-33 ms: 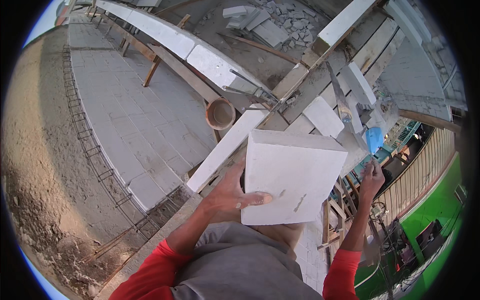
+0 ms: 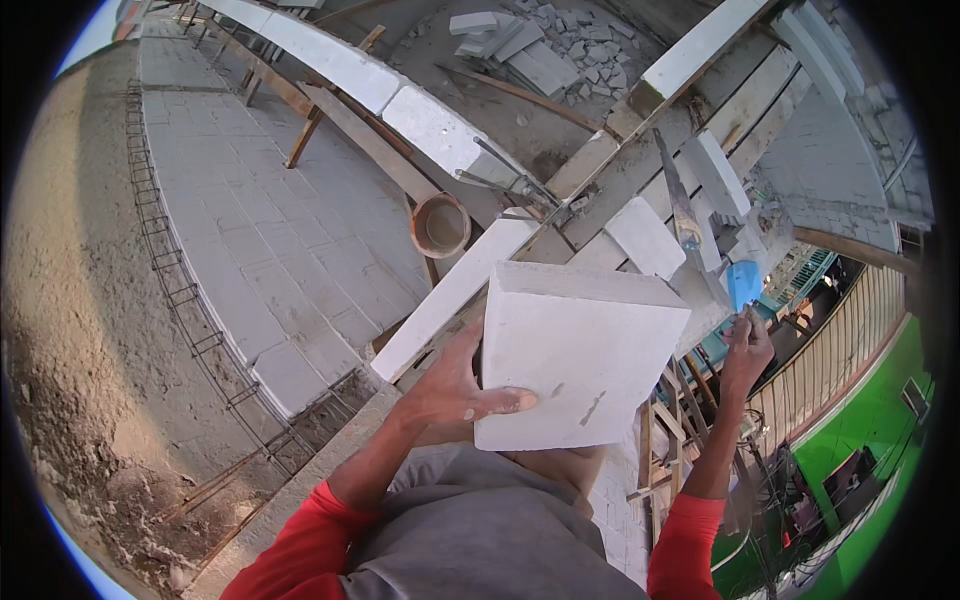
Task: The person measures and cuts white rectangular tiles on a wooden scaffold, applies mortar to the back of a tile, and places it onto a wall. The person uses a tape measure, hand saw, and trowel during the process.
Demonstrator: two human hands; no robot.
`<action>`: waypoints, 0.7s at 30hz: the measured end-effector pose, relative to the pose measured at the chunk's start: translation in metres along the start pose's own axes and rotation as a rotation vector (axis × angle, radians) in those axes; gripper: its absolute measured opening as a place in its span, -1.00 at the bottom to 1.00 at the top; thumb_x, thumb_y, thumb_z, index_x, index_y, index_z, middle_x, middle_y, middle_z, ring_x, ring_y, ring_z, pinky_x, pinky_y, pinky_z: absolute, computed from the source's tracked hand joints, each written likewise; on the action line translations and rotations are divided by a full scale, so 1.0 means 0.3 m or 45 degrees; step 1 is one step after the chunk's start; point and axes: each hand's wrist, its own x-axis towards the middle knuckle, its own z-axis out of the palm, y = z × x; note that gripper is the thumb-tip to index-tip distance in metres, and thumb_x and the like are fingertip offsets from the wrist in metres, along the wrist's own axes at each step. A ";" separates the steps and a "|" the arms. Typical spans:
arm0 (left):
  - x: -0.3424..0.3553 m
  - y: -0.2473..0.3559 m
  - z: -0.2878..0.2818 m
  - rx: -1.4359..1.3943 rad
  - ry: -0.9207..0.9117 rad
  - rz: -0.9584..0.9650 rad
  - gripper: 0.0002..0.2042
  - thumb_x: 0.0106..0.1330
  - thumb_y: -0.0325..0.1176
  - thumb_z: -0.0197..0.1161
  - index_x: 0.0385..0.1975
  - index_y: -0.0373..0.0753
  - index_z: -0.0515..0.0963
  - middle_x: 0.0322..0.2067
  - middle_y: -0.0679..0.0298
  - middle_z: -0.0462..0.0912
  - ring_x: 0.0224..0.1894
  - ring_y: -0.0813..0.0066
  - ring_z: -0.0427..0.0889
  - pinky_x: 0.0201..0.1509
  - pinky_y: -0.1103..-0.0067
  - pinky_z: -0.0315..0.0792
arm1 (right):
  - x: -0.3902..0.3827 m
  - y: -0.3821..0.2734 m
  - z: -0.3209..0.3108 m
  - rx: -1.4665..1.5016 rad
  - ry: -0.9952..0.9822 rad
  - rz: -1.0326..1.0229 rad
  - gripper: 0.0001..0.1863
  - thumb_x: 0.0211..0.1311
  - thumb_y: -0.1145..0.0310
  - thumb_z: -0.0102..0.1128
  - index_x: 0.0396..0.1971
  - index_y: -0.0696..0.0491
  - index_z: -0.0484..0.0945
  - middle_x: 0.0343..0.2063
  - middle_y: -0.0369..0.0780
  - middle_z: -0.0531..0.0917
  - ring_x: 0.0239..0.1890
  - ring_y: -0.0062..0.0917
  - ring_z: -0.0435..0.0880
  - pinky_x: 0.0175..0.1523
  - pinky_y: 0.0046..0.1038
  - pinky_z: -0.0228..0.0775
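Observation:
A white lightweight concrete block (image 2: pixel 580 360) stands tilted in front of my body, its broad face toward me. My left hand (image 2: pixel 470 385) grips its left edge, thumb on the face and the other fingers hidden behind. To the right of the block, my right hand (image 2: pixel 748 355) is closed around the narrow end of a blue tool (image 2: pixel 744 284) that looks like a trowel. Its handle is mostly hidden by the fingers. Beyond the held block, another white block (image 2: pixel 645 237) lies on the planks, near what looks like a handsaw (image 2: pixel 680 205).
A round mortar bucket (image 2: pixel 440 225) stands beyond my left hand, beside a narrow white block (image 2: pixel 455 295) on the wall line. Rebar (image 2: pixel 505 170) sticks up ahead. Broken block rubble (image 2: pixel 590 50) lies far off. A rebar cage (image 2: pixel 180 290) runs along the left; a drop opens at right.
The held block shifts slightly left in the picture with my left hand. My right hand and the blue tool stay nearly in place.

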 end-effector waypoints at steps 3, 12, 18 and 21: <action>-0.118 -0.017 -0.092 -0.014 0.125 0.060 0.17 -0.05 0.00 0.70 0.55 -0.39 0.18 0.37 -0.06 0.47 0.44 0.08 0.44 0.55 0.24 0.26 | 0.079 -0.284 0.127 0.032 -0.122 -0.231 -0.63 0.56 0.30 0.23 0.18 0.22 0.69 -0.27 -0.22 0.74 -0.35 -0.67 0.63 -0.23 -0.57 0.53; -0.410 -0.120 -0.216 -0.297 0.582 -0.049 0.14 -0.10 0.00 0.72 0.50 -0.39 0.26 0.31 0.00 0.53 0.38 0.16 0.51 0.48 0.27 0.33 | 0.028 -0.767 0.583 0.020 -0.646 -0.534 -0.64 0.44 0.34 0.34 0.08 0.26 0.69 -0.23 -0.16 0.74 -0.17 -0.53 0.70 -0.05 -0.46 0.54; -0.557 -0.307 -0.165 -0.638 1.030 -0.036 -0.10 0.06 -0.01 0.59 0.33 -0.44 0.37 0.09 0.01 0.65 0.08 0.21 0.71 0.19 0.30 0.59 | -0.059 -0.882 0.711 -0.082 -0.856 -0.968 -0.59 0.34 0.37 0.39 0.10 0.28 0.64 -0.04 -0.02 0.71 -0.03 -0.23 0.71 0.12 -0.23 0.55; -0.543 -0.293 -0.085 -1.050 1.268 -0.028 -0.22 0.17 -0.11 0.53 0.30 -0.44 0.39 0.07 0.02 0.65 0.07 0.20 0.73 0.17 0.31 0.64 | -0.094 -0.904 0.782 -0.093 -0.942 -1.184 -0.59 0.31 0.35 0.38 0.06 0.29 0.65 -0.02 0.10 0.70 0.11 0.06 0.63 0.29 -0.04 0.41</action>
